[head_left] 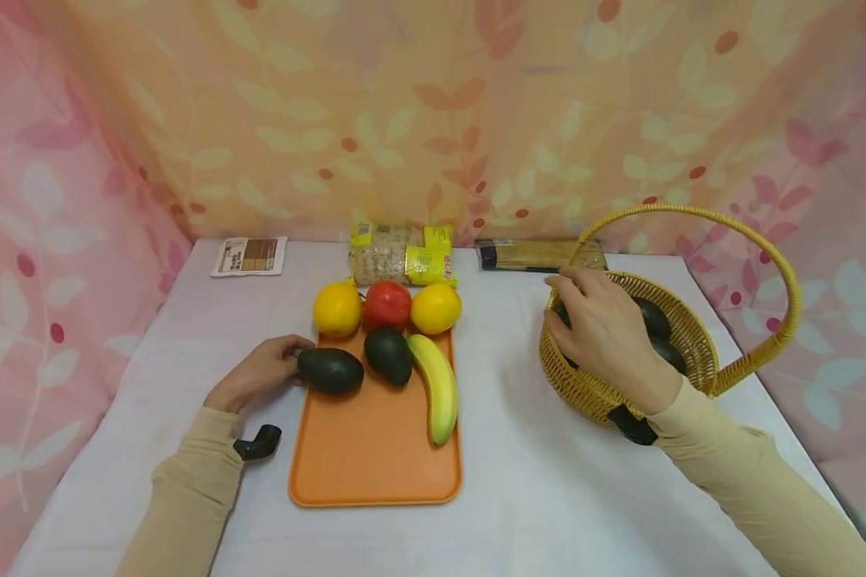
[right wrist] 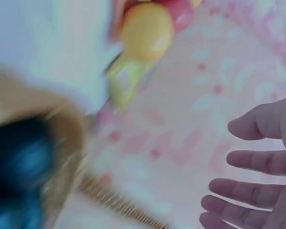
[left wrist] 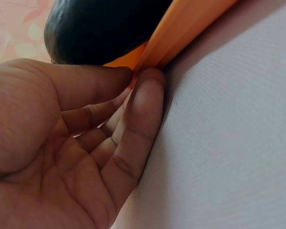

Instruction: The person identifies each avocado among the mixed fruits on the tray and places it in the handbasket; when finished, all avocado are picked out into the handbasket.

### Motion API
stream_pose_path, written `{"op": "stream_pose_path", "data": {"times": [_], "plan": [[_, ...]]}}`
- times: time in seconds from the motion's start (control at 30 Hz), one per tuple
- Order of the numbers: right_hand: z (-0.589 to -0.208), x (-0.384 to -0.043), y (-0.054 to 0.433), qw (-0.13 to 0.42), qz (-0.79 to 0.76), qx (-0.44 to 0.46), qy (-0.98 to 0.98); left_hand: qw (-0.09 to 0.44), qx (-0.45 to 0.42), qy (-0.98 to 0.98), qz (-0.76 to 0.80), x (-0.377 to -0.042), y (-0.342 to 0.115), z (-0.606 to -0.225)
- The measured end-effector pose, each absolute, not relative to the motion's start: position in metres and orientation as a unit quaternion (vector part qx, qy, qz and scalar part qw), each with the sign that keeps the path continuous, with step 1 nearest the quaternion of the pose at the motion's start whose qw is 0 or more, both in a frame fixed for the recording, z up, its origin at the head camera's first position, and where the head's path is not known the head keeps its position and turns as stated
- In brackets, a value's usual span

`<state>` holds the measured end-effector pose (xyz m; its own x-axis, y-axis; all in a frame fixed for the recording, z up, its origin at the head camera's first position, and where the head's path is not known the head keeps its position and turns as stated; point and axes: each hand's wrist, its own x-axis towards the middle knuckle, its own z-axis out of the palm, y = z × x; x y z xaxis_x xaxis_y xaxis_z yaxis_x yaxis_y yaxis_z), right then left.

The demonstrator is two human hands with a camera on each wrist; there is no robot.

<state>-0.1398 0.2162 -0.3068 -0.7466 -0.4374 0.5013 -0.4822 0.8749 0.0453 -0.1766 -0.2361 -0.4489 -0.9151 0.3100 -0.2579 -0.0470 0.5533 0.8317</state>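
My left hand (head_left: 263,373) pinches the left rim of an orange tray (head_left: 375,461), thumb on top and fingers (left wrist: 145,102) beneath, as the left wrist view shows. Right by those fingertips lies a dark green avocado (head_left: 330,373). A second avocado (head_left: 388,357), a banana (head_left: 440,393), a red apple (head_left: 387,304) and two yellow lemons (head_left: 337,310) share the tray. Over the left side of a woven basket (head_left: 573,394) is my right hand (head_left: 609,328), fingers spread and holding nothing in the right wrist view. Several dark avocados (head_left: 653,319) sit inside the basket, partly hidden by that hand.
The basket's tall arched handle (head_left: 790,280) rises on the right. Along the back lie a small white-and-brown packet (head_left: 248,256), a yellow-and-clear food bag (head_left: 404,255) and a flat long pack (head_left: 527,255). Patterned curtains (head_left: 404,120) enclose the white table.
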Motion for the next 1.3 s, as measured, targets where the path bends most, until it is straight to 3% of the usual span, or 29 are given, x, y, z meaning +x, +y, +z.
{"op": "stream_pose_path", "data": {"times": [0.13,0.33,0.47,0.83,1.3], "plan": [[-0.303,-0.151,0.177,0.236,0.050,0.336,-0.911,0.191,0.072,0.860,0.468,-0.175,-0.237,-0.450],[-0.324,-0.167,0.124,0.100,0.088,0.450,-0.883,0.191,0.069,0.860,0.468,-0.171,-0.240,-0.453],[-0.346,-0.170,0.090,0.057,0.077,0.467,-0.879,0.191,0.068,0.859,0.470,-0.168,-0.241,-0.454],[-0.389,-0.165,0.040,0.042,-0.010,0.453,-0.891,0.192,0.064,0.856,0.476,-0.168,-0.238,-0.458],[-0.389,-0.158,0.041,0.035,0.024,0.461,-0.886,0.184,0.075,0.871,0.450,-0.176,-0.236,-0.451]]}}
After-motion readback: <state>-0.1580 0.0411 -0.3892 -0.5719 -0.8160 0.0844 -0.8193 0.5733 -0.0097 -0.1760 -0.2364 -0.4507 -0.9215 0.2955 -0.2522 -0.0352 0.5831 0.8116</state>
